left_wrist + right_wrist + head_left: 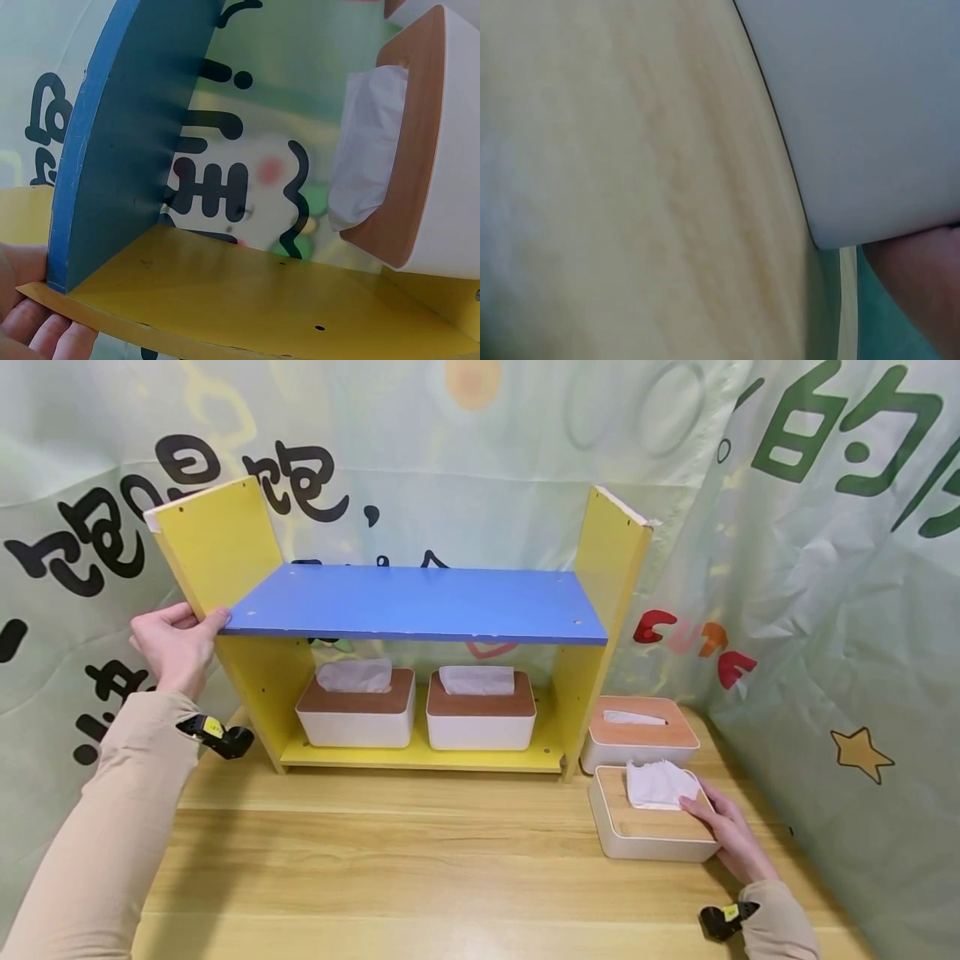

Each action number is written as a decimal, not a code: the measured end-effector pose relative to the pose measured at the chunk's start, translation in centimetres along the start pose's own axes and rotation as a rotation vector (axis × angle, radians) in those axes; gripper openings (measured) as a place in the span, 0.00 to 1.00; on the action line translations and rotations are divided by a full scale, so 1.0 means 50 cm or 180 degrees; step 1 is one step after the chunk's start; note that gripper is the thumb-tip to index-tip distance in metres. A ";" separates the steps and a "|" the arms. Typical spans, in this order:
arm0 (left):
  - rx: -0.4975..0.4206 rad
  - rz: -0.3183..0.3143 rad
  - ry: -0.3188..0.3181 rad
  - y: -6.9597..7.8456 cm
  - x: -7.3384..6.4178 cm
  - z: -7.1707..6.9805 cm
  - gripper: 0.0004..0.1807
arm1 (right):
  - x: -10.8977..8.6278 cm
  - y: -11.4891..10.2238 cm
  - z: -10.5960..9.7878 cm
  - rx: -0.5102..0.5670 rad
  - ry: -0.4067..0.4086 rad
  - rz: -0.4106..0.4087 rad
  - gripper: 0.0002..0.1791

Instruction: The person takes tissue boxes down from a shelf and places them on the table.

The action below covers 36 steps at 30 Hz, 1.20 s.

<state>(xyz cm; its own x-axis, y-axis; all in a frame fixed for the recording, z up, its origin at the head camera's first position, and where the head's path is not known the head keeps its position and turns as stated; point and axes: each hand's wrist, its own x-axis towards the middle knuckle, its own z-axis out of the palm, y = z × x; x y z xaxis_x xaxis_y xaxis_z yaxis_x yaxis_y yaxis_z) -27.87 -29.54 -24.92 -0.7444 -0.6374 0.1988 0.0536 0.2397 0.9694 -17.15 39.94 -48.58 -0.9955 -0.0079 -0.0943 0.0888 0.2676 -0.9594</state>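
Note:
My left hand [176, 643] grips the left side panel of a small yellow shelf unit [225, 539], the thumb at the front corner of its blue board [420, 602]. In the left wrist view the fingertips [64, 337] curl behind the yellow panel edge. At the right, my right hand [731, 831] holds a white tissue box [660, 849] with a light wooden lid by its right end, the thumb over the top. A tissue sticks up from the slot. The right wrist view shows the box's plain wall [870, 127] close up; most of that hand is hidden there.
Two tissue boxes with brown lids, one left [356, 729] and one right [482, 732], stand on the unit's lower board. Another tissue box [641, 756] sits right of the unit, behind the held one. A printed curtain [465, 518] hangs behind the wooden table [420, 860].

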 end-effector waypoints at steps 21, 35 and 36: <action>-0.0076 0.0042 -0.0045 -0.001 -0.006 -0.002 0.29 | -0.005 0.001 0.007 0.0183 0.0059 -0.0171 0.42; -0.0083 0.0180 -0.0055 -0.003 -0.007 -0.002 0.27 | -0.010 -0.004 0.007 0.0004 0.0292 -0.0235 0.45; -0.0087 0.0185 -0.0054 -0.002 -0.008 -0.002 0.28 | -0.010 -0.005 0.006 0.0011 0.0297 -0.0231 0.46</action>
<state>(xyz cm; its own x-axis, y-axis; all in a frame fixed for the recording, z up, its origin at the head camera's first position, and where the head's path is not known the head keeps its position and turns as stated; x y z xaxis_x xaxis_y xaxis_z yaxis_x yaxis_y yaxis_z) -27.52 -29.40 -25.10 -0.7506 -0.6105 0.2526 0.1150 0.2558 0.9599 -16.64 39.56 -48.37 -0.9980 0.0626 0.0003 0.0164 0.2662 -0.9638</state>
